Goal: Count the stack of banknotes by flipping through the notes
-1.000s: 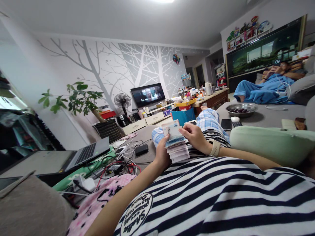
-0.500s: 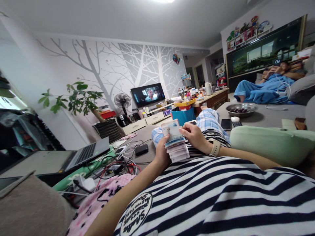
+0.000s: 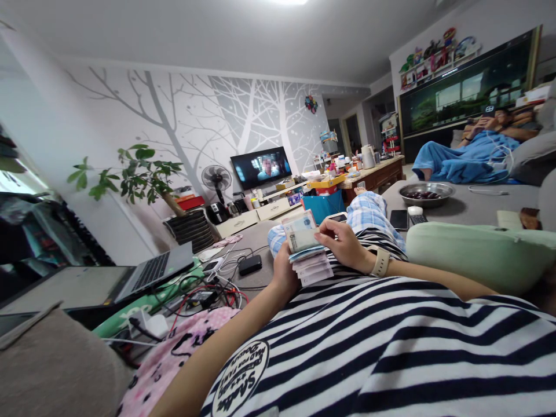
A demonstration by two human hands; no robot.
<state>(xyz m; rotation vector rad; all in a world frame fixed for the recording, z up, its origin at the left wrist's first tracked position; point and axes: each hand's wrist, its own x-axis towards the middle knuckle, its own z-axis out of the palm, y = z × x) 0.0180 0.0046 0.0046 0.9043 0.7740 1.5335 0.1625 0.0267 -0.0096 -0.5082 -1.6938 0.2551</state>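
A stack of banknotes (image 3: 310, 266) is gripped in my left hand (image 3: 285, 267), above my lap. Several notes in it fan downward toward my striped shirt (image 3: 391, 324), their lower ends overlapping. At the top, a pale note (image 3: 303, 239) stands bent up from the stack, with a bluish one behind it. My right hand (image 3: 344, 243), with a beige watch band (image 3: 380, 262) on its wrist, pinches the right edge of the pale note between thumb and forefinger. The fingers of my left hand behind the stack are hidden.
An open laptop (image 3: 152, 272), tangled cables (image 3: 217, 289) and a black box (image 3: 250, 264) lie to the left. On the right are a green cushion (image 3: 473, 255), a phone (image 3: 398, 219) and a metal bowl (image 3: 427, 196) of dark fruit. A person under a blue blanket (image 3: 464, 156) reclines farther back.
The pale note at the top has folded lower over the stack, drawn down by my right hand. My left thumb has shifted down off its face.
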